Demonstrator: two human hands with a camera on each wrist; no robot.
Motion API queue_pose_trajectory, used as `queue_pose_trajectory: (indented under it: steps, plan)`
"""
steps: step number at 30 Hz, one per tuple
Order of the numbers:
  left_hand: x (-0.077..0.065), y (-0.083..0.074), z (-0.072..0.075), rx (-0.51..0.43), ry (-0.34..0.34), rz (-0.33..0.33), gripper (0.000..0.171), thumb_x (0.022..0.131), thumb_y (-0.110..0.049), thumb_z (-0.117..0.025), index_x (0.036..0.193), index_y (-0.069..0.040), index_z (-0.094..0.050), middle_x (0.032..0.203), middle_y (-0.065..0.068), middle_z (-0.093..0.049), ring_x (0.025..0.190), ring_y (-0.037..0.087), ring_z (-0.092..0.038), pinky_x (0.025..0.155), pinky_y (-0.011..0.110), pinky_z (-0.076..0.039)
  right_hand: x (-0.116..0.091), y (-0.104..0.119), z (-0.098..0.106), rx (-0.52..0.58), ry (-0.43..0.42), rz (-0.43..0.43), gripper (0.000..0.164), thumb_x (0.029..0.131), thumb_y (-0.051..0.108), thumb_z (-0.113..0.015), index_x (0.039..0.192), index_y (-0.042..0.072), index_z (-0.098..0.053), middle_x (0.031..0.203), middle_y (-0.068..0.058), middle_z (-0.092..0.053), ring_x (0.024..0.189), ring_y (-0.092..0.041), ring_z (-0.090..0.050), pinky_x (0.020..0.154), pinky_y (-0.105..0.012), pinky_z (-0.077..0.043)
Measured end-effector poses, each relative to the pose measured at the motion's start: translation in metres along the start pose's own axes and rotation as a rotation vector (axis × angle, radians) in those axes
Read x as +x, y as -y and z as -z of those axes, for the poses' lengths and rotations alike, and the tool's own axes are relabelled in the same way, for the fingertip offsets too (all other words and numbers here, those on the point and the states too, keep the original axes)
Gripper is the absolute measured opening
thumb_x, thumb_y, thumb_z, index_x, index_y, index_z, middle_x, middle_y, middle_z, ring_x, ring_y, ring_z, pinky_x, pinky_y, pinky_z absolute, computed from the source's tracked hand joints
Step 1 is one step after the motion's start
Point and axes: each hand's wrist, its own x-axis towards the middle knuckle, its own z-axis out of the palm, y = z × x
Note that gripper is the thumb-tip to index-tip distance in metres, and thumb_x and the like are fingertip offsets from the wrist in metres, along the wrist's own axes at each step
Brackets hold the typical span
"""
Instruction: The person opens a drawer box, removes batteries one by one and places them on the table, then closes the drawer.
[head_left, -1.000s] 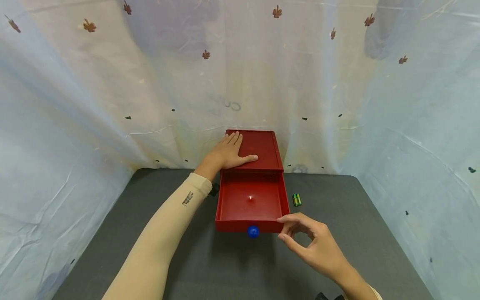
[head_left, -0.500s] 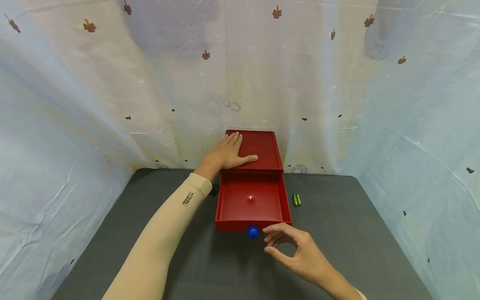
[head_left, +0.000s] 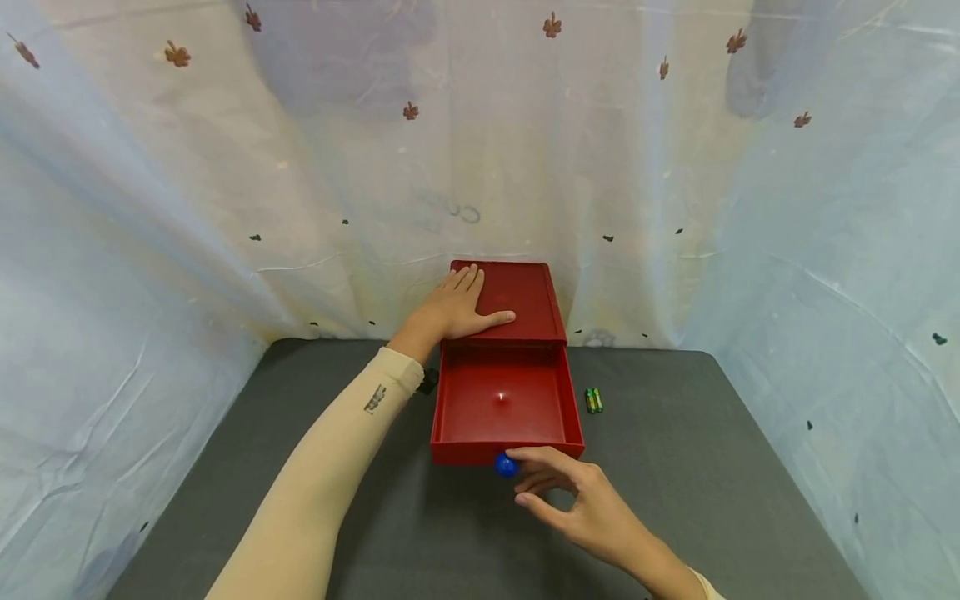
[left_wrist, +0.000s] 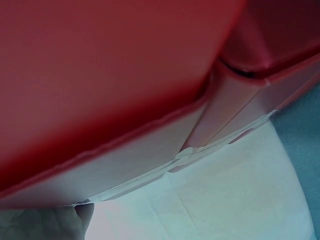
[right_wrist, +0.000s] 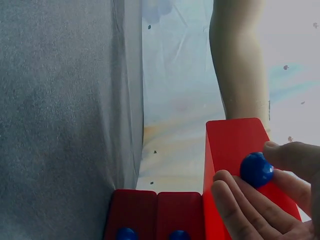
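Note:
A red drawer cabinet [head_left: 525, 287] stands at the back of the table with its top drawer [head_left: 495, 417] pulled out; no items show inside. My left hand [head_left: 453, 308] lies flat on the cabinet's top, fingers spread. At the drawer's front is a round blue knob [head_left: 506, 465]. My right hand [head_left: 581, 500] is at the knob's right side, index fingertip at its upper edge and thumb apart below. In the right wrist view, the knob [right_wrist: 256, 169] sits by the thumb and fingers, not pinched. The left wrist view shows only red cabinet sides [left_wrist: 125, 60] close up.
Two green batteries [head_left: 594, 400] lie side by side on the grey table [head_left: 660, 467], right of the drawer. Two lower drawers [right_wrist: 180, 210] with blue knobs appear pushed in, in the right wrist view. A pale patterned curtain [head_left: 510, 167] hangs behind and at both sides.
My right hand has moved left and slightly down, from the drawer's front right corner to the blue knob. The left hand, drawer and batteries stay in place.

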Motion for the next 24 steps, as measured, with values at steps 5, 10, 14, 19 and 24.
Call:
queue_pose_trajectory:
  steps: [5, 10, 14, 19, 24]
  plan:
    - [-0.001, 0.000, 0.001, 0.000, 0.001, 0.001, 0.115, 0.098, -0.086, -0.038, 0.173, -0.006, -0.005, 0.181, 0.013, -0.002, 0.168, 0.028, 0.000, 0.136, 0.042, -0.001, 0.003, -0.004, -0.003, 0.026, -0.010, 0.001, 0.044, 0.103, 0.018, -0.075, 0.146, 0.020, -0.065, 0.122, -0.005, -0.078, 0.098, -0.018, -0.079, 0.088, -0.032, -0.066]
    - [0.002, 0.000, 0.000, 0.001, 0.012, 0.009, 0.114, 0.099, -0.085, -0.038, 0.173, -0.006, -0.003, 0.181, 0.013, 0.000, 0.168, 0.028, 0.002, 0.136, 0.041, 0.001, 0.006, -0.006, -0.007, 0.016, -0.053, -0.003, 0.040, 0.102, 0.018, -0.076, 0.141, 0.021, -0.070, 0.121, -0.002, -0.079, 0.099, -0.017, -0.079, 0.086, -0.031, -0.066]
    - [0.006, 0.002, -0.002, 0.009, 0.033, 0.027, 0.112, 0.100, -0.084, -0.038, 0.173, -0.008, 0.001, 0.181, 0.010, 0.005, 0.167, 0.026, 0.006, 0.135, 0.039, 0.006, 0.010, -0.006, -0.008, -0.006, -0.099, -0.002, 0.037, 0.101, 0.019, -0.077, 0.138, 0.023, -0.072, 0.121, 0.002, -0.079, 0.100, -0.014, -0.079, 0.085, -0.031, -0.066]
    - [0.004, 0.001, -0.001, 0.011, 0.015, 0.016, 0.113, 0.099, -0.084, -0.038, 0.173, -0.007, -0.002, 0.181, 0.012, 0.001, 0.168, 0.027, 0.003, 0.136, 0.040, 0.002, 0.016, -0.006, -0.009, -0.019, -0.151, 0.016, 0.035, 0.100, 0.016, -0.078, 0.135, 0.023, -0.074, 0.118, 0.003, -0.080, 0.098, -0.014, -0.079, 0.085, -0.031, -0.066]
    - [0.000, -0.001, 0.000, 0.002, 0.003, 0.013, 0.114, 0.098, -0.085, -0.038, 0.173, -0.006, -0.004, 0.181, 0.013, -0.001, 0.168, 0.028, 0.001, 0.136, 0.042, 0.000, 0.023, -0.007, -0.009, -0.026, -0.189, 0.048, 0.035, 0.100, 0.012, -0.077, 0.134, 0.022, -0.075, 0.112, 0.003, -0.081, 0.092, -0.016, -0.080, 0.083, -0.032, -0.066]
